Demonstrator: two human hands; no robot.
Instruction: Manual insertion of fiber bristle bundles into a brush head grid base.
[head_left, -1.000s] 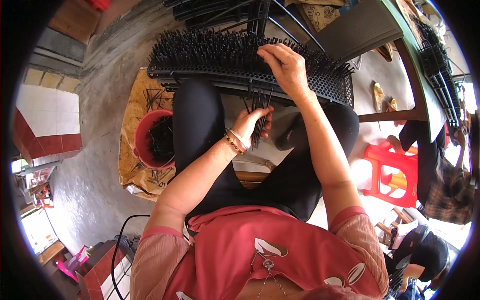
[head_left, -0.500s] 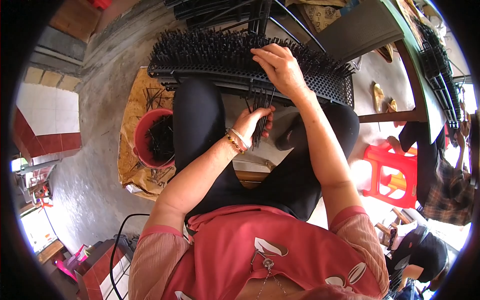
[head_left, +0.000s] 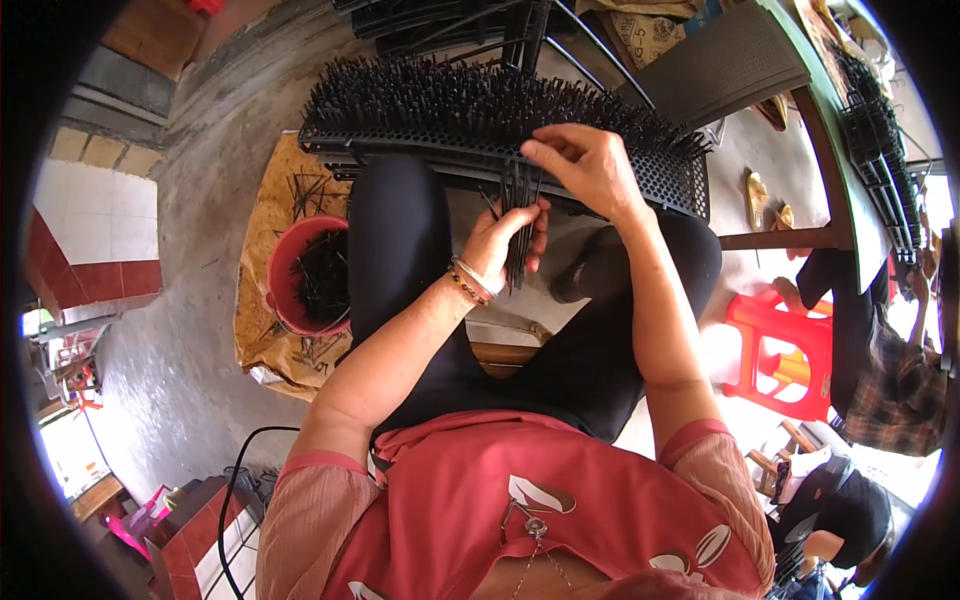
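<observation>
Risk is read from the single head view. A bundle of thin black sticks [head_left: 517, 235] is clasped in the left hand [head_left: 500, 240], fingers curled around its lower half, the upper ends fanning loose above the fist. The right hand [head_left: 590, 165] is held over the near edge of the black perforated tray [head_left: 670, 180], which is rested across the lap and already bristled with upright sticks [head_left: 470, 100]; its thumb and fingers are pinched together, though whether a single stick is caught between them cannot be told at this size.

Slippage is judged the likeliest fault: the bundle is gripped only low down, so a few sticks could be shed onto the dark trousers or the floor (where they would be hard to spot). The tray is balanced on the knees, not fixed, and could be tipped by a heavy press near its edge, loosening sticks already seated. A misaimed stick could be bent against the grid between holes.

The red bucket [head_left: 300, 275] of spare sticks is stood on brown paper [head_left: 265, 340] at the left, well apart from both hands.
</observation>
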